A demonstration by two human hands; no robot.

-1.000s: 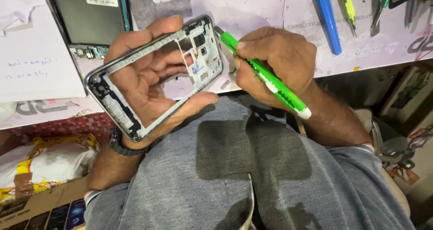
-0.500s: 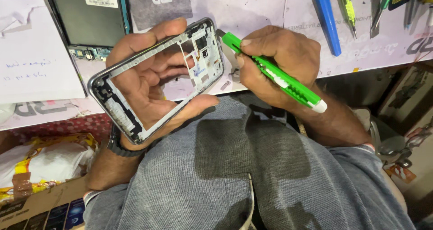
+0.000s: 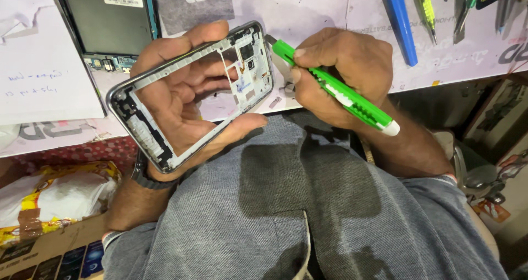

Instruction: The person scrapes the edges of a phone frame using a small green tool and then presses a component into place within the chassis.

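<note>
Head view: bare phone frame held, green tool at its top edge

Left hand (image 3: 184, 101) cups a hollow rectangular phone middle frame of silvery metal and grey-white plastic (image 3: 192, 93), held above the lap at the table's (image 3: 308, 10) near edge. Fingers curl behind it and show through the open centre; the thumb lies along the lower long side. The frame's rim is smooth and rounded. Its upper end carries a white plastic section with small dark cut-outs.

Right hand (image 3: 344, 76) is closed in a pen-style pinch on a bright green plastic tool with a white end cap and ridged slider (image 3: 335, 90). The tool's thin grey metal tip sits just beside the frame's upper corner; whether it touches cannot be told.

Table surface is pale and scuffed. On it lie a dark flat phone body with an exposed circuit strip (image 3: 107, 21), a sheet of white paper (image 3: 41, 76), a blue plastic handle (image 3: 400, 21) and a slim yellow-green screwdriver (image 3: 424, 8). Grey woven trousers (image 3: 308, 203) fill the foreground. A black wristband (image 3: 144, 176) circles the left wrist.
</note>
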